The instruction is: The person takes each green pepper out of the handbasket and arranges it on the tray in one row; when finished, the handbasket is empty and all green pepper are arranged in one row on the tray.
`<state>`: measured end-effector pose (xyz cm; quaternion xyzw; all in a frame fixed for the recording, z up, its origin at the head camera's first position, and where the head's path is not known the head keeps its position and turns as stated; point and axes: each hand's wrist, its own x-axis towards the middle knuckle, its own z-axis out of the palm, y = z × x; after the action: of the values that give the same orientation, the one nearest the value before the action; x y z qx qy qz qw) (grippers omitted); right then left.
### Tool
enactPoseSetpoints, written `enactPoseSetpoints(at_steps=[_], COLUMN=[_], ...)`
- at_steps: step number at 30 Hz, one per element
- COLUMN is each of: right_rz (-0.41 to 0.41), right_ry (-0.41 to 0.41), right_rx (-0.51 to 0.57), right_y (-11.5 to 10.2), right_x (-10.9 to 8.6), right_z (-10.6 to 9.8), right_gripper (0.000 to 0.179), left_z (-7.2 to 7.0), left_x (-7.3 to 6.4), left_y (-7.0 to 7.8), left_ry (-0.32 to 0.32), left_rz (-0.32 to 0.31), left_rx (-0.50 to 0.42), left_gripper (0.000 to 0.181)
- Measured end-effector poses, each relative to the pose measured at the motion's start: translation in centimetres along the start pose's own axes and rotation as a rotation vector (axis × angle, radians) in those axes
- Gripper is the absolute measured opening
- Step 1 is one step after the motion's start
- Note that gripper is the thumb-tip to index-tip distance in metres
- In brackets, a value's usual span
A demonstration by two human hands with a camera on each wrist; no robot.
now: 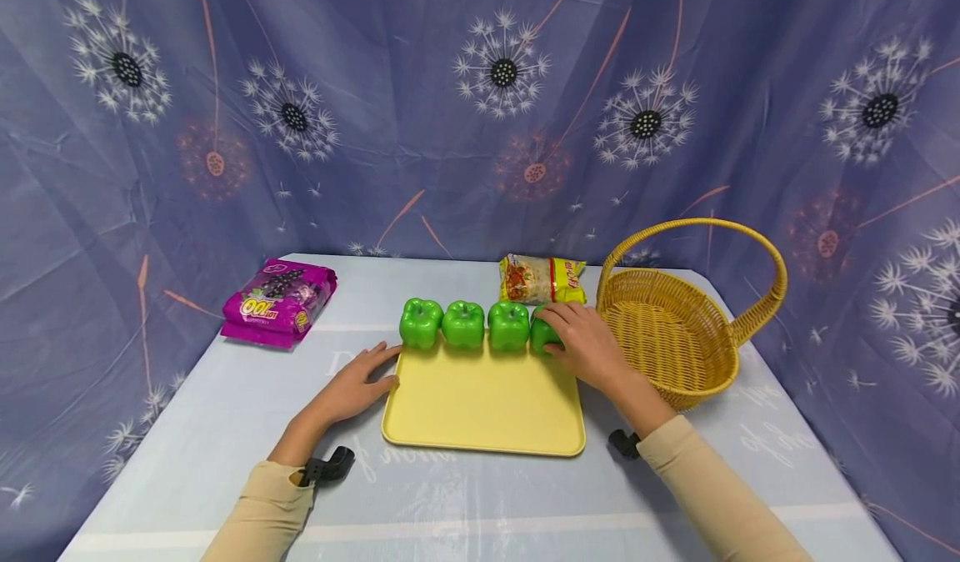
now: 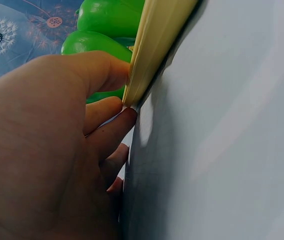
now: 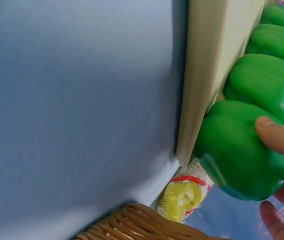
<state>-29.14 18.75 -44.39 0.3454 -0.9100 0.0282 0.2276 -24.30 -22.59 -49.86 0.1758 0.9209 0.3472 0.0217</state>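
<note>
Several shiny green bell peppers stand in a row along the far edge of a yellow tray [image 1: 483, 399]. My right hand [image 1: 587, 347] holds the rightmost bell pepper [image 3: 239, 150], thumb on one side and fingers round the other; in the head view the hand partly covers it. The three other peppers [image 1: 421, 323] sit to its left. My left hand [image 1: 356, 388] rests at the tray's left edge with loosely extended fingers. Up close in the left wrist view, the thumb [image 2: 109, 75] touches the tray rim [image 2: 154, 42] and the other fingers lie beside it.
A yellow wicker basket [image 1: 720, 341] with a tall handle stands to the right of the tray, close to my right forearm. Behind the peppers lies a yellow and clear food packet [image 1: 534, 278]. A purple packet [image 1: 281, 299] lies at the table's far left. Patterned cloth [image 1: 420, 128] hangs behind.
</note>
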Motion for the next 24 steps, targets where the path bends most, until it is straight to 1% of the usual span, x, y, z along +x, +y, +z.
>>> enactPoseSetpoints(at_steps=[3,7,15,19,24], right_rz=[-0.009,-0.026,-0.047,-0.038,-0.016], right_ry=[0.034,0.057,0.038,0.032,0.045], right_rx=[0.041,0.063,0.096,0.1,0.123], right_y=[0.14,0.3,0.36,0.36,0.45], right_x=[-0.18,-0.41,-0.42,-0.33,-0.31], right_z=[0.0,0.07,0.09,-0.05,-0.48], right_gripper=[0.063,0.064,0.063,0.062,0.061], left_z=[0.02,0.02,-0.16,-0.2,-0.2], left_x=[0.05,0.09,-0.26,-0.25,-0.16], left_y=[-0.12,-0.16,0.06,0.02,-0.02], left_ry=[-0.004,-0.006,-0.015,-0.015,-0.018], left_rz=[0.001,-0.002,-0.012,-0.019,-0.029], left_rx=[0.003,0.012,0.01,0.01,0.004], left_gripper=[0.055,0.056,0.055,0.056,0.056])
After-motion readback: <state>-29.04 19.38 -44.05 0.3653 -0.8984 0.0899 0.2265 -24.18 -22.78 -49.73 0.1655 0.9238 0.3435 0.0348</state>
